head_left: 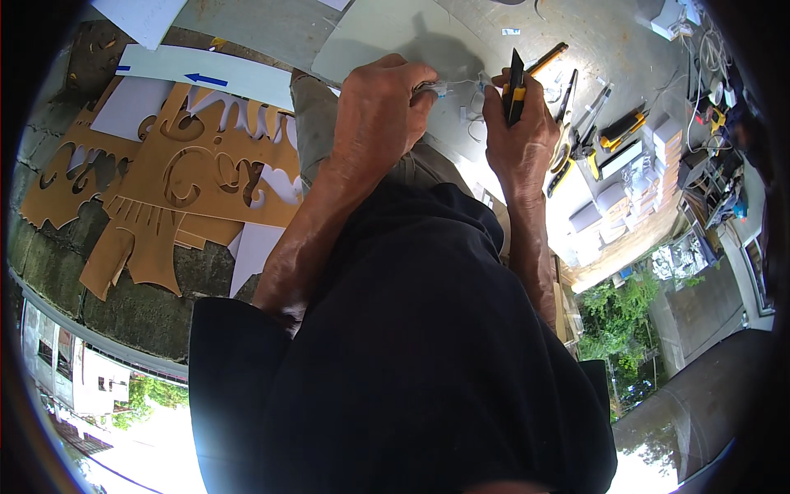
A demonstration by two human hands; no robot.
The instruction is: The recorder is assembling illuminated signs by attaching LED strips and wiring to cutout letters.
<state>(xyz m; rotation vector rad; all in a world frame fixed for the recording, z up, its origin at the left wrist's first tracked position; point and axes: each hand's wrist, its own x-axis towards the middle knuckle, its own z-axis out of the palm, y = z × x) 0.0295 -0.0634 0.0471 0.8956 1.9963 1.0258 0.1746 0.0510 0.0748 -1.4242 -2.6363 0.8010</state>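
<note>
My left hand [380, 107] is closed in a pinch over the pale board [362, 41]. Between its thumb and forefinger is a small clear piece [442, 88] with a bluish tint, too small to name. A thin pale wire or strand [467, 80] runs from it toward the fingertips of my right hand [520, 136]. That hand is wrapped round a black and yellow utility knife [517, 92], its dark tip pointing away from me. Whether the right fingertips also grip the strand is hard to make out.
Scissors [563, 148], a yellow-black cutter [623, 132] and other tools lie right of my right hand. Tangled white cable [714, 62] sits at the far right. Brown cut-out panels [206, 169] and a white strip with blue arrows [247, 80] are at the left.
</note>
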